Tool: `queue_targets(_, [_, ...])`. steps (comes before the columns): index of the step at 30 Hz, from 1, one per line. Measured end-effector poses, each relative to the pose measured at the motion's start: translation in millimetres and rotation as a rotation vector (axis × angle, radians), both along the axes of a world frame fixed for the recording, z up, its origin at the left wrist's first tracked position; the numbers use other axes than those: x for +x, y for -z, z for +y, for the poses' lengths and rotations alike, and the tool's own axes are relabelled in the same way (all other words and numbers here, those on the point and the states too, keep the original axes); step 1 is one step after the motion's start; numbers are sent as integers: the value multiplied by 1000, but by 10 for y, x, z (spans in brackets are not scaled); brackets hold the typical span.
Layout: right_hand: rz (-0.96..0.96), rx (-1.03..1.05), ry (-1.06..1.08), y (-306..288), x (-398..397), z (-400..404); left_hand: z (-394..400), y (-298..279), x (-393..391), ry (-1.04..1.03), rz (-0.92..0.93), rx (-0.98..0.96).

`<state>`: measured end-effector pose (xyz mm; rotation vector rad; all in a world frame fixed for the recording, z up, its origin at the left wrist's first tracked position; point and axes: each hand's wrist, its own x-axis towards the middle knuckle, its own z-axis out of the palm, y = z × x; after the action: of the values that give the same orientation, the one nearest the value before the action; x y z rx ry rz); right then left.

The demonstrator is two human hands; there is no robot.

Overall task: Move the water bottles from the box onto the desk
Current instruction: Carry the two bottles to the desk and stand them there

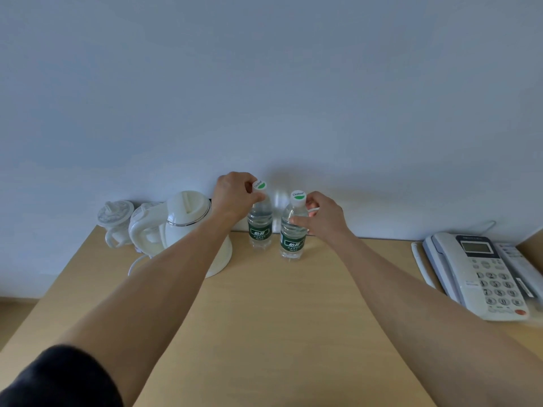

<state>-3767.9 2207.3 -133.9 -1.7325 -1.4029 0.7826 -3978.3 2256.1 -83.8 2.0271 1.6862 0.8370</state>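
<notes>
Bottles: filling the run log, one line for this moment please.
left hand grips left bottle | right hand grips right bottle | both upright on desk

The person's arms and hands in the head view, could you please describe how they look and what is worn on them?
Both forearms are bare from elbow to wrist. The left arm has a dark, black-looking sleeve pushed up near the elbow. No sleeve shows on the right arm. The left hand and right hand have no gloves, watch or visible rings.

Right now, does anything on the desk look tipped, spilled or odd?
Nothing stands out. Both bottles stand on the desk, capped: the left hand grips the left bottle, the right hand the right bottle. The kettle and phone sit undisturbed.
</notes>
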Motion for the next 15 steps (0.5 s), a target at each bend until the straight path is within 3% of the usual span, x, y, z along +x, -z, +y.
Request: queue_targets(15, [-138, 39, -36, -72, -91, 59, 120, 10, -99, 8, -7, 12])
